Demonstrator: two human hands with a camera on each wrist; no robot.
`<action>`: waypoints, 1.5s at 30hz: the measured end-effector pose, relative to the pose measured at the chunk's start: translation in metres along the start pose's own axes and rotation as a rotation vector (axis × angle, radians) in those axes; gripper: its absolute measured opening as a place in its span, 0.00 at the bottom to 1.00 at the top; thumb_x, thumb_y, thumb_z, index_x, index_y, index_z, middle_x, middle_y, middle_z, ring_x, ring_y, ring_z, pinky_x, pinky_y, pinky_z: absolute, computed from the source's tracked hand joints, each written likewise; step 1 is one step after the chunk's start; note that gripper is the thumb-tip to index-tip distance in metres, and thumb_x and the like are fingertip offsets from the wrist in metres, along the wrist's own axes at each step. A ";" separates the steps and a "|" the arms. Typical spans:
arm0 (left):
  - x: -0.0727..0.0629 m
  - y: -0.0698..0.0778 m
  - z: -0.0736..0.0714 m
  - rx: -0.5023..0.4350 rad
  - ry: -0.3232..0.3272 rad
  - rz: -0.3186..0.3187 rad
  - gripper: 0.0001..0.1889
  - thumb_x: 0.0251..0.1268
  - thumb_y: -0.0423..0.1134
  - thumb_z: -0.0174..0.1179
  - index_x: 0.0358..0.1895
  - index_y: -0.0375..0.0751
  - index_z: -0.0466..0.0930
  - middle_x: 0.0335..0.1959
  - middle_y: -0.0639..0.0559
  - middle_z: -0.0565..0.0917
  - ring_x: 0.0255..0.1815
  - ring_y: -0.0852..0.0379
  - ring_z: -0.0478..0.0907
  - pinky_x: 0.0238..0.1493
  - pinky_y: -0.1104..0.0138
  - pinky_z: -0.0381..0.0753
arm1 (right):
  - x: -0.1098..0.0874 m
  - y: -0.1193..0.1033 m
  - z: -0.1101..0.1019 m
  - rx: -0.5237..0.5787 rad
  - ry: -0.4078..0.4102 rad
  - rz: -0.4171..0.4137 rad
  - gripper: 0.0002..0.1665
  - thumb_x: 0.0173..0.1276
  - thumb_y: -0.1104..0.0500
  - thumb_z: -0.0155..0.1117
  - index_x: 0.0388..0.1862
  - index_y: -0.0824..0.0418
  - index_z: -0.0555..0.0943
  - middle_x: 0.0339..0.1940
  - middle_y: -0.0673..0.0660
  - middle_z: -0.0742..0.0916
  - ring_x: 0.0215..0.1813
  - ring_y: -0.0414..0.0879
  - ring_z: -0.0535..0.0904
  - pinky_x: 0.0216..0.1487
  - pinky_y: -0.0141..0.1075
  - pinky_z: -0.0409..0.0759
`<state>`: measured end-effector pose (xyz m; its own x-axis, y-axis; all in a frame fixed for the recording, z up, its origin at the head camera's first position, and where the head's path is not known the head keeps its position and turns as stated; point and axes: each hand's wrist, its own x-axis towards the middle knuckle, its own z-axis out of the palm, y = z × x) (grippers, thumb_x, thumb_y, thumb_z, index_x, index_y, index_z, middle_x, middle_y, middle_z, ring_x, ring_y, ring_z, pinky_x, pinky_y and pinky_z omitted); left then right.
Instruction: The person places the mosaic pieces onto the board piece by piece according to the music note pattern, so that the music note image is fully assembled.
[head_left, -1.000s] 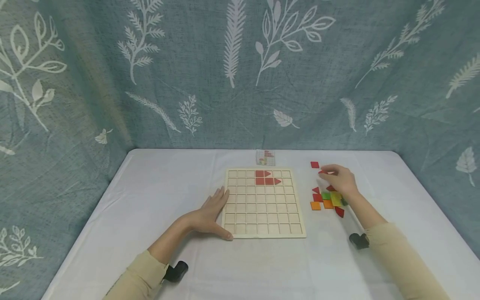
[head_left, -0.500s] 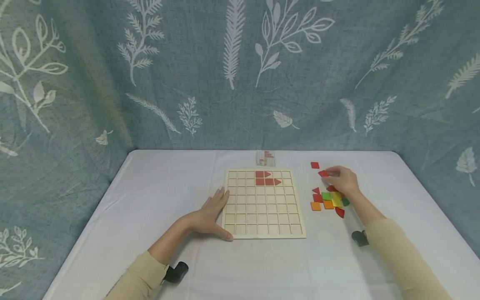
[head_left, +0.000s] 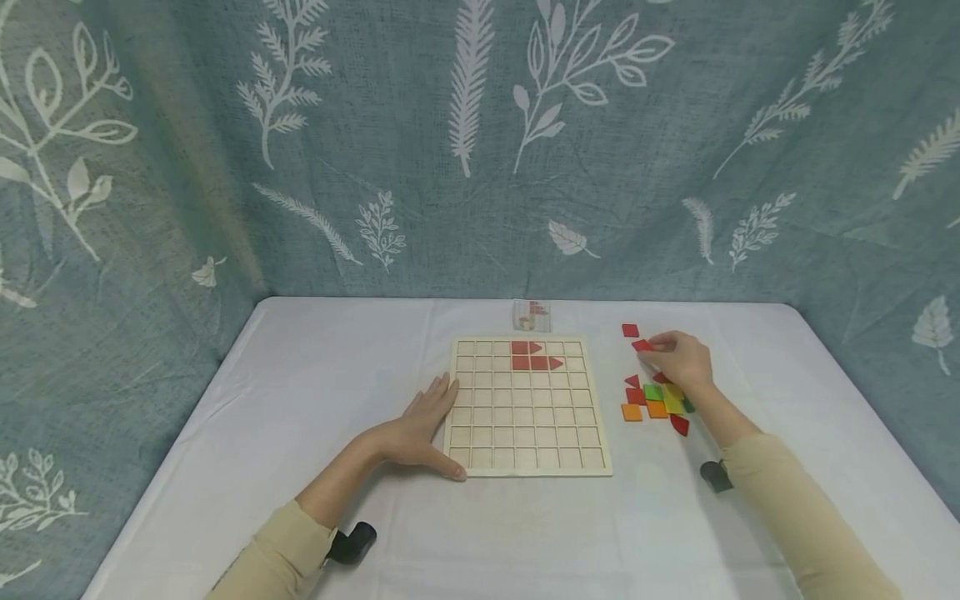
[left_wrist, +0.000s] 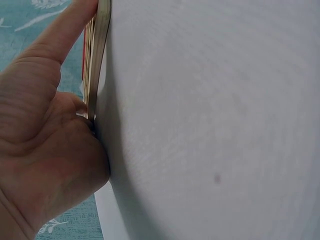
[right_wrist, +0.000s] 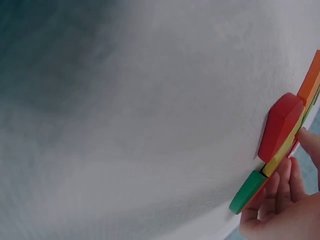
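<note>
My left hand [head_left: 417, 432] lies along the left side of a pale wooden grid board [head_left: 525, 417], fingers spread, thumb at its near corner. The left wrist view shows the thumb reaching along the board's edge [left_wrist: 99, 55]. In the board's far rows sit several red pieces [head_left: 529, 363], squares and pointed ones. To the right of the board my right hand [head_left: 684, 360] pinches a red tile [head_left: 641, 345], seemingly square, between thumb and fingertips. Another red square [head_left: 630, 331] lies just beyond it. The right wrist view shows the right hand [right_wrist: 287, 205] behind the loose pieces, with the held tile mostly hidden.
Loose tiles lie nearer, below the right hand: red triangle [head_left: 632, 381], light green [head_left: 652, 392], yellow [head_left: 673, 400], orange [head_left: 632, 412], dark green, and a curved red piece [head_left: 679, 425]. A small pattern card [head_left: 532, 316] lies behind the board on the white-covered table [head_left: 337, 358].
The red tile at my right fingertips tilts and turns, then shifts slightly left with the hand. My left hand and the board stay where they were.
</note>
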<state>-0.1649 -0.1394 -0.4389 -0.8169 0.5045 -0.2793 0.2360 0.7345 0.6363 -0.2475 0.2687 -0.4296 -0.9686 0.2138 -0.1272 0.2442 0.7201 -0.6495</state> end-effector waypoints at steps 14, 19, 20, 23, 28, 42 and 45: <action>-0.001 -0.002 0.002 0.001 -0.008 0.007 0.71 0.39 0.58 0.77 0.77 0.32 0.35 0.79 0.37 0.32 0.79 0.45 0.26 0.76 0.52 0.31 | -0.013 -0.020 0.021 0.280 -0.115 0.001 0.36 0.64 0.41 0.67 0.65 0.59 0.74 0.62 0.61 0.80 0.55 0.54 0.75 0.33 0.25 0.77; 0.000 -0.002 0.002 -0.004 -0.001 0.007 0.71 0.38 0.58 0.77 0.77 0.32 0.35 0.79 0.37 0.33 0.79 0.46 0.27 0.76 0.52 0.31 | -0.024 -0.040 0.040 0.342 -0.197 -0.102 0.30 0.63 0.45 0.69 0.60 0.60 0.78 0.57 0.60 0.83 0.55 0.54 0.78 0.53 0.43 0.78; 0.000 -0.002 0.002 -0.005 -0.001 0.007 0.71 0.38 0.58 0.77 0.77 0.32 0.35 0.79 0.37 0.33 0.79 0.46 0.27 0.76 0.52 0.31 | -0.027 -0.044 0.044 0.342 -0.211 -0.121 0.29 0.63 0.46 0.70 0.58 0.60 0.79 0.56 0.60 0.83 0.56 0.53 0.78 0.56 0.44 0.77; -0.001 -0.001 0.002 -0.006 -0.001 0.007 0.71 0.38 0.59 0.77 0.77 0.32 0.35 0.79 0.37 0.33 0.79 0.46 0.27 0.76 0.52 0.32 | -0.034 -0.055 0.055 0.316 -0.251 -0.178 0.26 0.62 0.48 0.71 0.55 0.59 0.81 0.54 0.58 0.84 0.56 0.52 0.77 0.59 0.46 0.75; -0.001 0.001 0.002 -0.009 0.003 -0.003 0.71 0.37 0.58 0.77 0.78 0.32 0.36 0.79 0.37 0.33 0.79 0.46 0.27 0.76 0.52 0.32 | -0.042 -0.068 0.069 0.187 -0.290 -0.315 0.19 0.61 0.51 0.73 0.49 0.57 0.84 0.48 0.54 0.86 0.49 0.50 0.78 0.51 0.44 0.78; -0.001 -0.002 0.001 0.003 -0.002 0.010 0.71 0.38 0.58 0.77 0.77 0.32 0.35 0.78 0.37 0.33 0.79 0.46 0.27 0.76 0.53 0.31 | -0.048 -0.088 0.086 -0.013 -0.317 -0.682 0.09 0.63 0.62 0.69 0.43 0.59 0.88 0.44 0.52 0.88 0.53 0.50 0.80 0.57 0.47 0.78; -0.001 -0.003 0.002 0.011 0.000 0.005 0.71 0.38 0.59 0.77 0.78 0.33 0.35 0.79 0.37 0.33 0.79 0.46 0.27 0.76 0.53 0.31 | -0.048 -0.088 0.087 -0.026 -0.310 -0.731 0.09 0.64 0.64 0.68 0.43 0.60 0.88 0.45 0.52 0.88 0.54 0.51 0.80 0.58 0.48 0.78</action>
<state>-0.1640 -0.1413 -0.4415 -0.8156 0.5084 -0.2764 0.2458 0.7368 0.6299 -0.2266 0.1377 -0.4311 -0.8521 -0.5095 0.1195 -0.4612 0.6231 -0.6317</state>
